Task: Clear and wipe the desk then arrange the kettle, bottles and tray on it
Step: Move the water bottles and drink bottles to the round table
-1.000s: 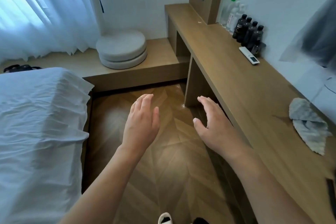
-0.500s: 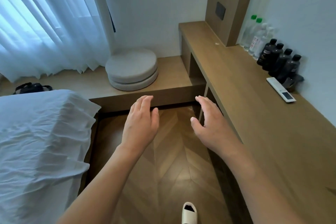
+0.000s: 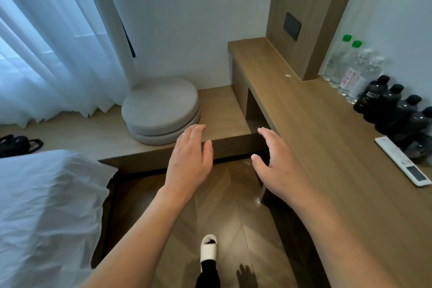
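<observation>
Since the earlier frames the view has come forward along the desk (image 3: pixel 327 147): the grey cloth that lay on the desk's near end is out of sight, the bottles and the remote control sit larger and lower at the right edge, and a slippered foot (image 3: pixel 208 248) has stepped onto the floor below the hands. Both hands keep the same raised, empty pose.

The left hand (image 3: pixel 189 161) hovers palm down in front of the desk's near-left corner, fingers straight and together, holding nothing. The right hand (image 3: pixel 278 166) hovers just beside the desk's front edge, fingers spread and relaxed, thumb out, also holding nothing and touching nothing.

On the desk, against the wall at its back, stand the clear water bottles (image 3: pixel 350 72), two with green caps, and just nearer along the same wall a row of dark bottles (image 3: pixel 392 107). The white remote control (image 3: pixel 403 163) lies flat on the desk in front of the dark bottles. A wooden column with a dark switch plate (image 3: pixel 292 26) rises from the desk left of the clear bottles.

Left of the desk, on a lower wooden platform, lie two stacked round cushions (image 3: pixel 161 110). Further left of the desk are a white-sheeted bed (image 3: pixel 46 206) and a sheer curtain (image 3: pixel 46 42). No kettle or tray shows.
</observation>
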Demonstrator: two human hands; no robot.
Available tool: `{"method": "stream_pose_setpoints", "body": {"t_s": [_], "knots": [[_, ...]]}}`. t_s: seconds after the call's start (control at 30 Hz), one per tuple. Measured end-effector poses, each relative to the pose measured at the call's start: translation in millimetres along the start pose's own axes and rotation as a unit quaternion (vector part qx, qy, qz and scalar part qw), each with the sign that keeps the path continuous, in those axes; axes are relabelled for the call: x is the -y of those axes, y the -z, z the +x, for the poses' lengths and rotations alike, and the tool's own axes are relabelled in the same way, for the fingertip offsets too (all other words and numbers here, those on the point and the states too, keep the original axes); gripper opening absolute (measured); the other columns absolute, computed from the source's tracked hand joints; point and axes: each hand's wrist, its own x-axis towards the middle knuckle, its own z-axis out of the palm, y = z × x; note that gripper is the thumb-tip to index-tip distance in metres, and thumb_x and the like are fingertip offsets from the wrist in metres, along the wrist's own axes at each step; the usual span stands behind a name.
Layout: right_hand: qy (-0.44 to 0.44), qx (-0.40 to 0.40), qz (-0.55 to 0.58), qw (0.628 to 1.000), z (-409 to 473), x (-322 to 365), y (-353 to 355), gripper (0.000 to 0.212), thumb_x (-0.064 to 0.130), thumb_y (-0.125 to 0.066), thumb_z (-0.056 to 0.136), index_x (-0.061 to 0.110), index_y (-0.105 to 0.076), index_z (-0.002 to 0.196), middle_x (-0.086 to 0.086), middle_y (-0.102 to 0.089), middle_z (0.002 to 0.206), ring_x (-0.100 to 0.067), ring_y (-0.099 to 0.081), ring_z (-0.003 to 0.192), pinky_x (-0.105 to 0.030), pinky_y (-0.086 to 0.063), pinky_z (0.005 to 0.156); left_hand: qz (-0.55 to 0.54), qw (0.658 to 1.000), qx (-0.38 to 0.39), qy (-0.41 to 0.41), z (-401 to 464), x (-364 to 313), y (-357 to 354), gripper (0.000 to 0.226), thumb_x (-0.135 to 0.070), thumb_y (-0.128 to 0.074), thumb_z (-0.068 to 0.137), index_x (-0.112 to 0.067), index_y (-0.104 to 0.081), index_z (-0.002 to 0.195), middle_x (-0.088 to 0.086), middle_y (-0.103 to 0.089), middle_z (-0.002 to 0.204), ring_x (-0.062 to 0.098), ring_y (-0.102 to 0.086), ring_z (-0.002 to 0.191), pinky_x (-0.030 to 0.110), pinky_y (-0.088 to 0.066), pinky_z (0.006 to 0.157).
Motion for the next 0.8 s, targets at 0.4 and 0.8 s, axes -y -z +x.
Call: {"method": "stream_pose_setpoints", "body": {"t_s": [0.4,0.8], "knots": [[-0.083,-0.071,-0.004,0.994,191.0,8.2,25.9,0.063,0.029,-0.052,0.101,0.032,-0.02,0.155,0.014,-0.017,0.162,-0.006,-0.01,0.15,-0.037,-0.016,0.123,-0.037,0.994,0.039,-0.092,242.9,22.9,-40.4,0.039,-0.024,-0.046,0.104,-0.01,-0.048,0.141,0.009,-0.054,0.139,0.021,-0.049,0.13,0.036,-0.039,0.109],[-0.203,-0.168,-0.001,0.965,302.8,-92.9,88.3,0.066,0.031,-0.054,0.099,0.034,-0.019,0.155,0.012,-0.016,0.163,-0.012,-0.008,0.152,-0.042,-0.018,0.123,-0.021,0.972,0.124,-0.199,393.0,-41.9,-150.6,0.042,-0.026,-0.047,0.104,-0.012,-0.047,0.144,0.006,-0.052,0.144,0.017,-0.046,0.134,0.027,-0.032,0.111]]}}
